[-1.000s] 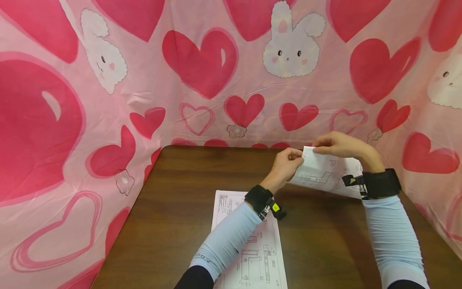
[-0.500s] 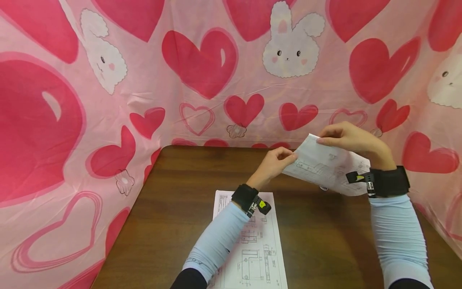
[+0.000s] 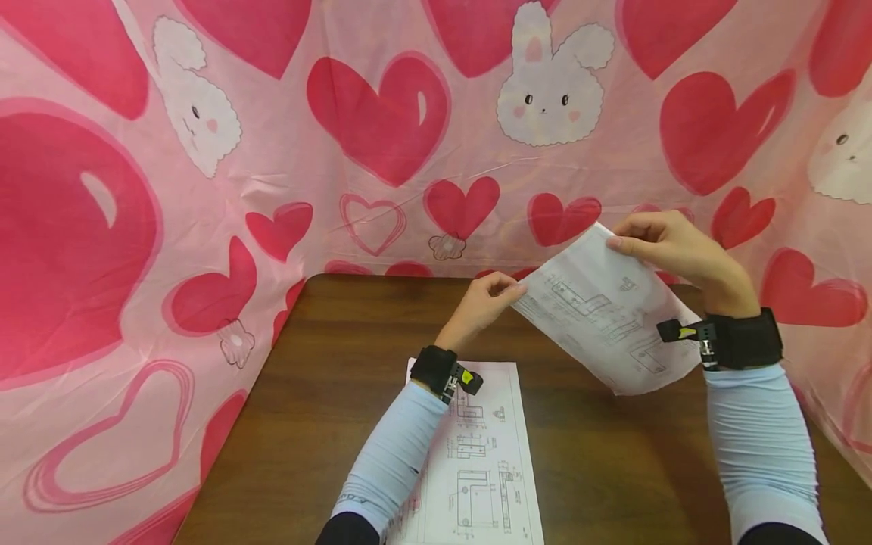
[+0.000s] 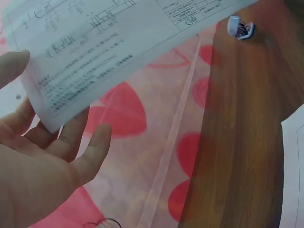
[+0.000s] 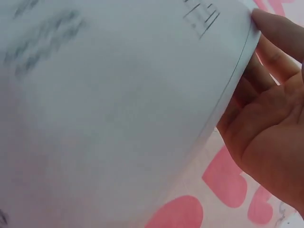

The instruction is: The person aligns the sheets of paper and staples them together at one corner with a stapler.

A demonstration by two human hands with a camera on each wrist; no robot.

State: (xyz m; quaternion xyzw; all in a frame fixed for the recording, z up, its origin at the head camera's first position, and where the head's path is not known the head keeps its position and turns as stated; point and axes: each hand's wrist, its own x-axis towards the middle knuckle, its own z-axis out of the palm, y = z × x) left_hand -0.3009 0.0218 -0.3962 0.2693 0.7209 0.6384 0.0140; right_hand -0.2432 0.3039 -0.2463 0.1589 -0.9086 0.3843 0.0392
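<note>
A white sheet of paper (image 3: 579, 303) printed with technical drawings hangs tilted above the table. My left hand (image 3: 477, 306) pinches its left corner between thumb and fingers. At the upper corner, my right hand (image 3: 684, 246) pinches the sheet too. Up close in the left wrist view, the sheet (image 4: 95, 61) shows lines of text and a title block. The right wrist view is mostly filled by the blurred sheet (image 5: 118, 118), with the right thumb on its edge. Another printed drawing sheet (image 3: 507, 462) lies flat on the table, partly covered by my left forearm.
A small white and dark object (image 4: 240, 27), its kind unclear, sits on the wooden table (image 3: 327, 393); the held sheet hides it from the head view. A pink cloth with hearts and rabbits (image 3: 381, 136) hangs around the table's back and sides.
The sheet has risen and turned to face me more, its lower edge swinging down. My left hand has moved left, and my right hand up and to the right. Both keep their pinch.
</note>
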